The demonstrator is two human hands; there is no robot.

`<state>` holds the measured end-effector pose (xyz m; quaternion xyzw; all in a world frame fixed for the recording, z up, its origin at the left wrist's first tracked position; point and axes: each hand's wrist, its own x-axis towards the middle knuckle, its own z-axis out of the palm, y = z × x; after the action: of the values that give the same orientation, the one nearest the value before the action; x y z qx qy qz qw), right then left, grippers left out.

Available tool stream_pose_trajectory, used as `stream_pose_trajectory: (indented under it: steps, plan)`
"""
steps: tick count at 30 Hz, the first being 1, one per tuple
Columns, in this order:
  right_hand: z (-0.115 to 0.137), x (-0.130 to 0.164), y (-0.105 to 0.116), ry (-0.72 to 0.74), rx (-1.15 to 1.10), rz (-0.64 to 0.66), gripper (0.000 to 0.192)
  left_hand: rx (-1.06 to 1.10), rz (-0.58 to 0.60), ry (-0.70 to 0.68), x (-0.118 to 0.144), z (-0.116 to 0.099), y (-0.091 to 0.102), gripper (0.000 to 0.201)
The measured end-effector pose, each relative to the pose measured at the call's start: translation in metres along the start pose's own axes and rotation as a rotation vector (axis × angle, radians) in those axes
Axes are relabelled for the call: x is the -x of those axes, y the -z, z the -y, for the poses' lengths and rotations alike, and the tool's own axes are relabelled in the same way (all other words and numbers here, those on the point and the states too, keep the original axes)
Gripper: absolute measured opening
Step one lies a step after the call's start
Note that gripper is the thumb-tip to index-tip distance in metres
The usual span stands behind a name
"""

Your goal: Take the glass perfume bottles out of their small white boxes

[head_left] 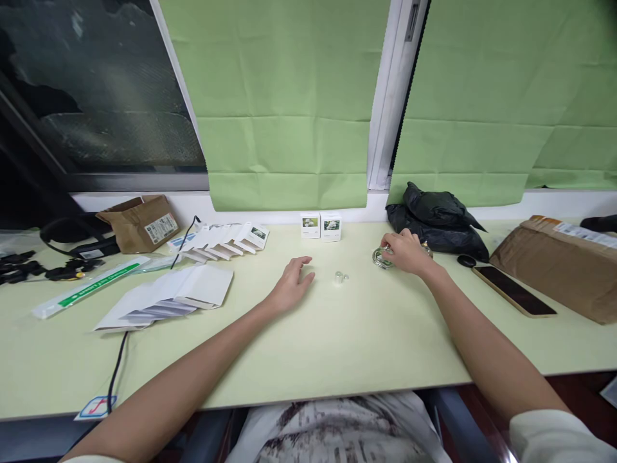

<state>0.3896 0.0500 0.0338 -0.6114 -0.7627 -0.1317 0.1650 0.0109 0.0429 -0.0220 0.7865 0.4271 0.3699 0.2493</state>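
My left hand (290, 286) rests on the table with its fingers stretched out and thumb apart, holding nothing. A small clear, whitish cylinder (339, 277) stands to its right, with a tiny round piece (346, 277) beside it. Farther right, my right hand (407, 251) has its fingers bent down over a shiny, silvery round thing (381, 258) on the table. The hand covers part of it, so its kind does not show. A small gold-coloured bit (427, 249) peeks out behind the same hand.
Two small picture boxes (321, 226) stand near the wall. Folded white cartons (168, 292) and a row of white boxes (226, 241) lie left. Black plastic bags (436, 222), a phone (513, 291) and a brown package (559, 267) are right. A black cable (118, 370) crosses the front edge.
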Motion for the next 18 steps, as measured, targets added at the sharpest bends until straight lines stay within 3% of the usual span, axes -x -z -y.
stream_pose_trajectory:
  steps: [9, 12, 14, 18]
  plan:
    - [-0.001, 0.002, 0.004, -0.004, 0.029, -0.024, 0.016, -0.014, 0.007, -0.005, 0.001, -0.002, 0.001, 0.038]
    - [0.015, 0.003, 0.008, 0.027, -0.001, -0.122, 0.026, -0.017, 0.001, 0.0, 0.0, 0.0, 0.0, 0.039]
    - [0.033, 0.003, 0.007, 0.131, -0.124, -0.156, 0.026, -0.011, -0.006, -0.006, 0.0, 0.001, 0.0, 0.039]
    - [0.073, 0.008, -0.008, 0.359, -0.448, 0.073, 0.025, -0.006, -0.009, -0.001, 0.0, 0.002, 0.0, 0.04]
